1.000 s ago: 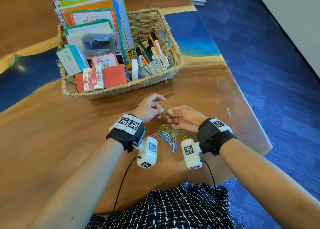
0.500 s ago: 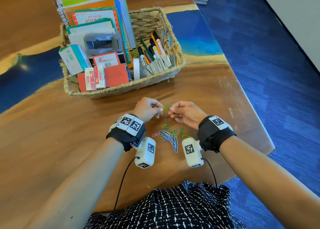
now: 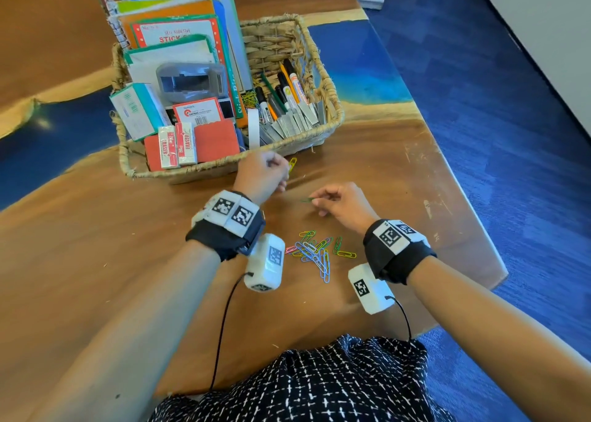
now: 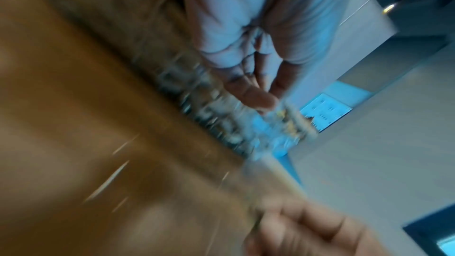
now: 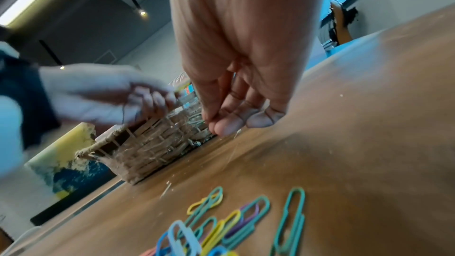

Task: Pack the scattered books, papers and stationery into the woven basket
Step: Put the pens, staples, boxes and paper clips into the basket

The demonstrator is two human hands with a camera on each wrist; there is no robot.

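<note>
1. Left hand [image 3: 262, 175] was up by the near rim of the woven basket [image 3: 332, 124], fingers curled, pinching a yellow paperclip [image 3: 292, 165] at the fingertips; clip stuck out to the right, just beside the basket wall.
2. Left wrist view was heavily motion-blurred; grip detail could not be told there.
3. Right hand [image 3: 343, 206] hovered low over the tabletop [image 3: 80, 262], thumb and forefinger pinched on a green paperclip [image 3: 307, 200], other fingers loosely curled.
4. The two hands were apart, each with its own clip.
5. Loose pile of coloured paperclips [image 3: 315, 252] lay on the tabletop between the wrists, nearer the person than both hands, well apart from the basket.
6. Basket sat at the far side and held upright notebooks [image 3: 172, 35], a grey stapler [image 3: 192, 83], eraser boxes [image 3: 177, 145], a teal box [image 3: 137, 110], markers and pens [image 3: 287, 86], and staple strips [image 3: 297, 119] along the near right side.
</note>
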